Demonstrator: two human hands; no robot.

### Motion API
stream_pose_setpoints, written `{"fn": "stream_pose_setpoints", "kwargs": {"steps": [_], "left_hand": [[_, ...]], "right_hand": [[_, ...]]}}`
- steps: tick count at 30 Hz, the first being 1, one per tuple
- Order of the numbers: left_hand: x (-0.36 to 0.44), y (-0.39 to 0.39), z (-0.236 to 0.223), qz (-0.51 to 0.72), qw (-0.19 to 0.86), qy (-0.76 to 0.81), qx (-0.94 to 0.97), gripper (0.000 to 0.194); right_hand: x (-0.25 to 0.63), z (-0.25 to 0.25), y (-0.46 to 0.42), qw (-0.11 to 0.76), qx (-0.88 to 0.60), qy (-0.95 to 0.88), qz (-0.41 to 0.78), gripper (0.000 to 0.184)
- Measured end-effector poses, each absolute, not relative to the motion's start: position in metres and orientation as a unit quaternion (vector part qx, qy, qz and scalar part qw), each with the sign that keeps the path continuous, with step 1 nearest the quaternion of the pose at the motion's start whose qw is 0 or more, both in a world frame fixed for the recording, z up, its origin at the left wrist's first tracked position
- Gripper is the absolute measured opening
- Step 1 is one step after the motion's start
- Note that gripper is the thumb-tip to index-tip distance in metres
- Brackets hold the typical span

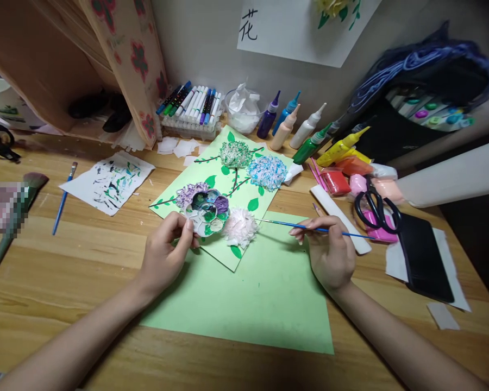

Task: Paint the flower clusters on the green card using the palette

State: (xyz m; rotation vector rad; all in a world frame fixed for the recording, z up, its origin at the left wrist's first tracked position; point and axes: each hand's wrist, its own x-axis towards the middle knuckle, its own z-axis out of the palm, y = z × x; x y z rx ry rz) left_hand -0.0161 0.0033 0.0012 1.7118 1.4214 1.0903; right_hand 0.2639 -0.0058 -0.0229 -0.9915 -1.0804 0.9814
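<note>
Paintbrush [291,224] and palette [194,226] held up at a flowered card [193,176].
From my remote view, the right hand [330,252] pinches the brush, tip beside a pale pink paper flower [242,228]; whether they touch, I can't quite tell. The left hand [167,252] grips the palette's edge between thumb and fingers. The card overlaps a green sheet [261,309] on the surface [85,298].

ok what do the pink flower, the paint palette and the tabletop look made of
Pink flower: probably matte tissue paper, given thin ruffled edges. Paint palette: likely smooth plastic, from its round wells. Tabletop: satin wood or laminate, with visible grain.
</note>
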Motion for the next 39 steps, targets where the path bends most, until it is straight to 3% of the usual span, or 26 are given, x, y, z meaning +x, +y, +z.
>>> {"fn": "stream_pose_setpoints", "kwargs": {"steps": [16,39], "left_hand": [[-0.0172,0.0055,-0.0006,0.418,0.31,0.549,0.654,0.021],[-0.0164,0.006,0.0,0.432,0.309,0.539,0.654,0.021]], "right_hand": [[0.2623,-0.0267,-0.0139,0.592,-0.423,-0.599,0.336,0.03],[0.2637,-0.0293,-0.0141,0.618,-0.399,-0.591,0.331,0.029]]}}
